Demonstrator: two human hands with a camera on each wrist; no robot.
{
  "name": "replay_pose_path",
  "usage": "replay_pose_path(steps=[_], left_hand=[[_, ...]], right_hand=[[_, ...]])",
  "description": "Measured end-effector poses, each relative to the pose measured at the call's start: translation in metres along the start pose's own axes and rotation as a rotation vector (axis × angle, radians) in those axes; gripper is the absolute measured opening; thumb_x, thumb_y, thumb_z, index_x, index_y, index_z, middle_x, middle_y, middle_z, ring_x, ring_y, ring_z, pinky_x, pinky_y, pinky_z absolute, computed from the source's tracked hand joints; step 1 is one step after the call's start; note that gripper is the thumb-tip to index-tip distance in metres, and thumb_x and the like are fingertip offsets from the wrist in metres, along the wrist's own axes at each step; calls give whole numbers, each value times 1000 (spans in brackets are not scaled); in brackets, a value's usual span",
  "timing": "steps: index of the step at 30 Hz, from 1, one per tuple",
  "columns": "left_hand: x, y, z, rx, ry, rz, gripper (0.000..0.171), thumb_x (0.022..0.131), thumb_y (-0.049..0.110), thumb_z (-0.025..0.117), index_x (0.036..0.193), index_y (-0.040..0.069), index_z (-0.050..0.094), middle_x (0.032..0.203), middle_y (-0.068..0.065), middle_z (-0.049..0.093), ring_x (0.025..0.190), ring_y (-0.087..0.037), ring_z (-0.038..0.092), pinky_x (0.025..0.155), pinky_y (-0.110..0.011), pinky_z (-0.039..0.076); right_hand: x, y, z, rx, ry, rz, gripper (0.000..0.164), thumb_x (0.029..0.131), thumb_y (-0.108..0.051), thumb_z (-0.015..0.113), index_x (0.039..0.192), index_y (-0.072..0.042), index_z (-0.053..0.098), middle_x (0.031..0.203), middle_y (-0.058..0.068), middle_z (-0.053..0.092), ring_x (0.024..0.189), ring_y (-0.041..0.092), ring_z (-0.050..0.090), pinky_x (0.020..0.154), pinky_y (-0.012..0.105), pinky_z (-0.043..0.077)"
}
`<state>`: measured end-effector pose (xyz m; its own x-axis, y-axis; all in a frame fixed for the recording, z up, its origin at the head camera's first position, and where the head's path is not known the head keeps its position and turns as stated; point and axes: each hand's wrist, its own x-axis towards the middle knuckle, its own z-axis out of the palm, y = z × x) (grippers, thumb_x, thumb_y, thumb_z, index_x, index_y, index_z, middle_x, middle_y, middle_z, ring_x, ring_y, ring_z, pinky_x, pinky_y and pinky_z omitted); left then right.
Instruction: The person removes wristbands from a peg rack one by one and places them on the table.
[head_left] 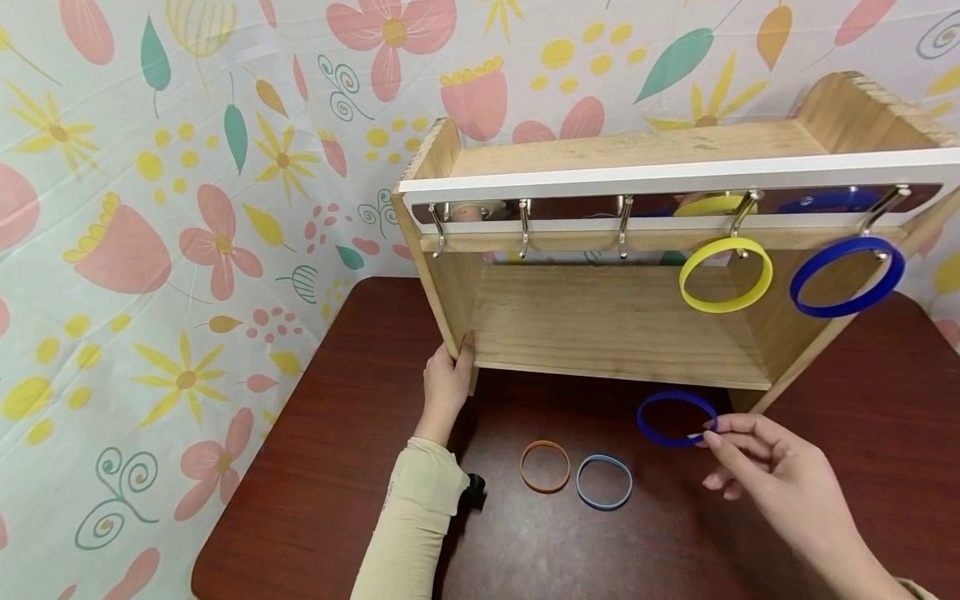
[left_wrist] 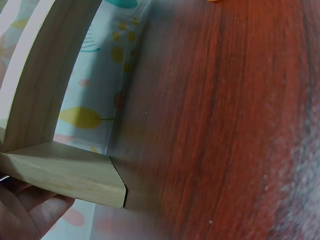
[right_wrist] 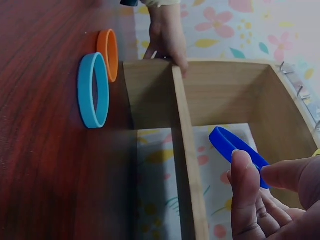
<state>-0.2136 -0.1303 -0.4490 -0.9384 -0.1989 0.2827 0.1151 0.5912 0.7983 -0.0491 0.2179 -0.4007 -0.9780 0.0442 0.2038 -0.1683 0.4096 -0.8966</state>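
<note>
My right hand (head_left: 780,475) pinches a dark blue wristband (head_left: 677,419) between thumb and fingertips, in front of the shelf's lower board. In the right wrist view that blue band (right_wrist: 235,150) sticks out past the fingertips. With my left hand (head_left: 446,385) I grip the lower left side of the wooden shelf (head_left: 615,325); the thumb lies over its edge. A yellow wristband (head_left: 725,275) and another blue wristband (head_left: 847,277) hang from the two rightmost hooks. Three hooks to the left (head_left: 524,229) carry nothing. An orange wristband (head_left: 545,467) and a light blue wristband (head_left: 604,482) lie on the table.
The shelf stands on a dark red-brown table (head_left: 322,467) with rounded corners. A white hook rail (head_left: 480,185) with a shiny strip runs along the shelf's front. Behind hangs a flower-patterned cloth (head_left: 187,250). A small black object (head_left: 472,492) sits at the left sleeve's cuff.
</note>
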Motion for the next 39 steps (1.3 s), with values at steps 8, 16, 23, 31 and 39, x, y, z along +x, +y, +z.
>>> replay_pose_path(steps=[8, 16, 23, 31, 39], left_hand=[[0, 0, 0, -1, 0, -4, 36, 100, 42, 52, 81, 12, 60, 66, -3, 55, 65, -25, 55, 63, -41, 48], [0, -1, 1, 0, -12, -4, 33, 100, 40, 51, 87, 11, 62, 74, -7, 62, 70, -26, 60, 67, -43, 50], [1, -1, 1, 4, -4, -1, 33, 99, 37, 52, 82, 11, 59, 76, -9, 63, 72, -28, 61, 69, -45, 50], [0, -1, 1, 2, 2, 5, 33, 99, 38, 53, 83, 11, 61, 79, -10, 66, 75, -30, 63, 71, -46, 51], [0, -2, 1, -19, -18, 23, 37, 101, 43, 49, 86, 12, 62, 69, -5, 60, 62, -21, 59, 57, -37, 50]], right_hand=[[-4, 7, 1, 16, -16, -2, 12, 95, -2, 62, 105, 2, 57, 84, -6, 72, 57, 17, 67, 49, 29, 51], [-6, 12, 0, 12, -34, 6, 12, 95, -3, 62, 105, 2, 57, 84, -6, 72, 57, 18, 67, 49, 30, 51], [-8, 20, 1, -10, -62, 19, 12, 95, -5, 63, 105, 2, 58, 83, -5, 72, 57, 17, 67, 49, 30, 51], [-12, 28, -1, -36, -77, 45, 15, 96, -7, 62, 107, 3, 58, 84, -1, 72, 57, 17, 67, 49, 30, 51], [-14, 33, -2, -51, -112, 113, 18, 97, -11, 62, 108, 3, 59, 86, 2, 72, 59, 17, 66, 50, 31, 52]])
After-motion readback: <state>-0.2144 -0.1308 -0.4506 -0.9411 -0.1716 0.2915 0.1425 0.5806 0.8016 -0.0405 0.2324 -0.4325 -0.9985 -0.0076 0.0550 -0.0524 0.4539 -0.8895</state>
